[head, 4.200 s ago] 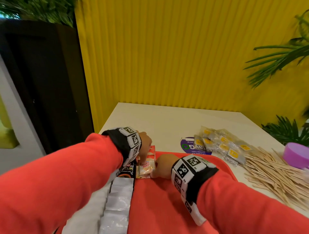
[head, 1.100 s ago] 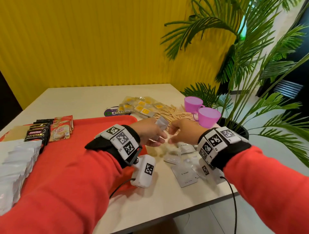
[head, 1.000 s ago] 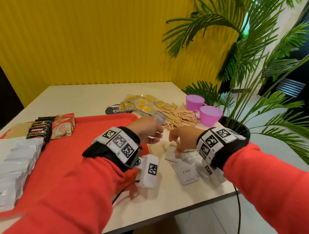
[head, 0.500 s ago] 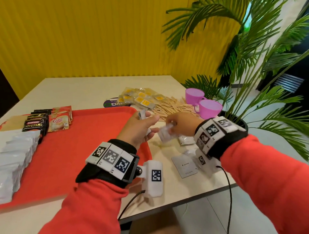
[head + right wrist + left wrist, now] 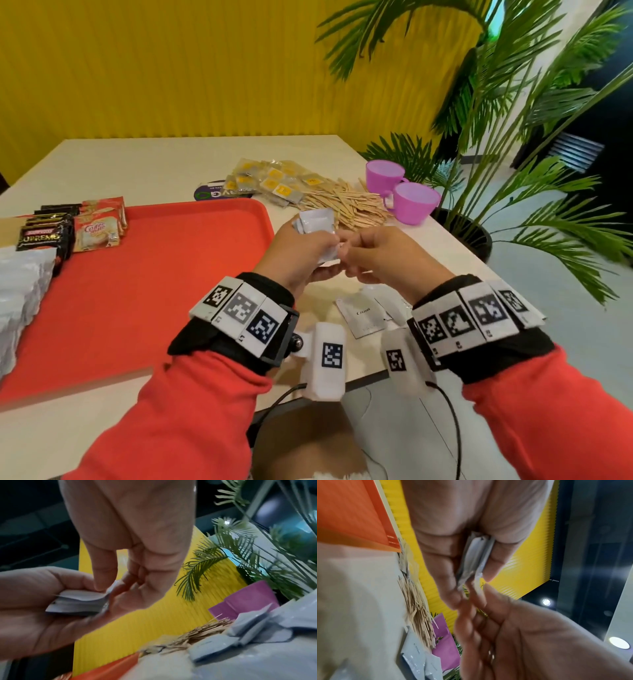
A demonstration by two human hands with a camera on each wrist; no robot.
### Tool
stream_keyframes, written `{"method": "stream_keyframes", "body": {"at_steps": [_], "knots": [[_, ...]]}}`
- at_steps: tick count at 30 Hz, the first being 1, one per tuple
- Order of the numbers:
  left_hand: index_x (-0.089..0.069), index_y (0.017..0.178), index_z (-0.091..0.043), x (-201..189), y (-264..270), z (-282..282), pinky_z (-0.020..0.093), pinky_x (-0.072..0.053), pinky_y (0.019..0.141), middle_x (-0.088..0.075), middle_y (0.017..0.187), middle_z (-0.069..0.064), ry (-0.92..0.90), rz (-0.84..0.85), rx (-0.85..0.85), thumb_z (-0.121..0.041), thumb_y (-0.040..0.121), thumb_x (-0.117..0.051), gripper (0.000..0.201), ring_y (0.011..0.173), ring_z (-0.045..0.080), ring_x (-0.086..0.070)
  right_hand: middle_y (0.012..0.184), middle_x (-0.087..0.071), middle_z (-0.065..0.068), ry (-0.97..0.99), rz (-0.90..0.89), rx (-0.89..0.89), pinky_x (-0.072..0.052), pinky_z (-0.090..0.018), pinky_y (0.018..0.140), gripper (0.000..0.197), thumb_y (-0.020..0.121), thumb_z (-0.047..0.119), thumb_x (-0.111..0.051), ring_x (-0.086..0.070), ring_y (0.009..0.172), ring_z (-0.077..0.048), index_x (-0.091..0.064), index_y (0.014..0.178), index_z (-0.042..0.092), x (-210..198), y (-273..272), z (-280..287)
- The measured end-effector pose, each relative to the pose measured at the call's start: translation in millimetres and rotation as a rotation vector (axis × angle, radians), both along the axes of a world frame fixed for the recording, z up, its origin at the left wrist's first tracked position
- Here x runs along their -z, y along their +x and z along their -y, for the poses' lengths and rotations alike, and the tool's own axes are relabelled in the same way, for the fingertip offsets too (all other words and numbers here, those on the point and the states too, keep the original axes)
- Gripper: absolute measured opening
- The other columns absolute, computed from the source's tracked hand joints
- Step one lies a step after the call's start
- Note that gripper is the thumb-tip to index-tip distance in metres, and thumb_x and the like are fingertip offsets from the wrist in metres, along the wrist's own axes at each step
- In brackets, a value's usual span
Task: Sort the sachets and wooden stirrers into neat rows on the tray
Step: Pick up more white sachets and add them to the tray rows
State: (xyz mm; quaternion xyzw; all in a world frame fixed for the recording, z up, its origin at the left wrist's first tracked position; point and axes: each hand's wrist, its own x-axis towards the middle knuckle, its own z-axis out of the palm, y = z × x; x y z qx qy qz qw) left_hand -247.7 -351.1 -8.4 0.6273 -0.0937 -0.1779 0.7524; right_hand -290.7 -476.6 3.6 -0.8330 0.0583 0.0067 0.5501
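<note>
I see my left hand point(image 5: 301, 250) gripping a small stack of white cream sachets point(image 5: 317, 222) above the table's right side, just off the red tray point(image 5: 154, 274) | right hand point(image 5: 380, 253) pinches the stack's near edge | loose sachet on table point(image 5: 364, 317) reads "Cream" | tray packets read "Supreme" point(image 5: 41, 236), "Coffee mate" point(image 5: 97, 231)

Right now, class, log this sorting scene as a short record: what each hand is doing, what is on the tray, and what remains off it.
left hand: grips a stack of white sachets
right hand: fingers at the stack's edge
tray: red; rows of white, black and creamer sachets along its left side
off tray: wooden stirrers, yellow-label sachets, loose white sachets
table: two purple cups
</note>
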Motion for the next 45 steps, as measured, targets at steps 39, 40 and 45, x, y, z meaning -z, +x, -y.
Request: {"method": "stream_keyframes", "body": {"at_steps": [39, 40, 45], "knots": [[-0.054, 0.120, -0.013, 7.3, -46.7, 7.3, 0.019, -0.047, 0.057, -0.061, 0.090, 0.003, -0.083, 0.023, 0.151, -0.012, 0.079, -0.068, 0.044, 0.075, 0.013, -0.058, 0.064, -0.054, -0.006, 0.030, 0.268, 0.148, -0.043, -0.028, 0.061, 0.018, 0.082, 0.002, -0.063, -0.048, 0.060, -0.014, -0.057, 0.069, 0.013, 3.5, -42.5, 8.0], [-0.055, 0.117, -0.014, 6.7, -46.5, 7.2, 0.018, -0.049, 0.055, -0.062, 0.089, 0.002, -0.092, 0.022, 0.151, -0.008, 0.082, -0.065, 0.037, 0.075, 0.013, -0.059, 0.063, -0.055, -0.003, 0.040, 0.259, 0.151, -0.042, -0.024, 0.060, 0.019, 0.084, 0.005, -0.062, -0.049, 0.059, -0.011, -0.059, 0.068, 0.014, 2.7, -42.6, 7.7], [-0.055, 0.107, -0.017, 5.7, -43.1, 3.9, 0.017, -0.053, 0.051, -0.064, 0.089, 0.000, -0.091, 0.033, 0.112, 0.002, 0.089, -0.054, 0.026, 0.078, 0.012, -0.061, 0.100, -0.070, -0.005, -0.293, 0.159, 0.122, -0.045, -0.023, 0.074, 0.023, 0.091, 0.026, -0.056, -0.059, 0.076, -0.010, -0.072, 0.098, 0.011, 8.1, -46.3, 28.4]]}}
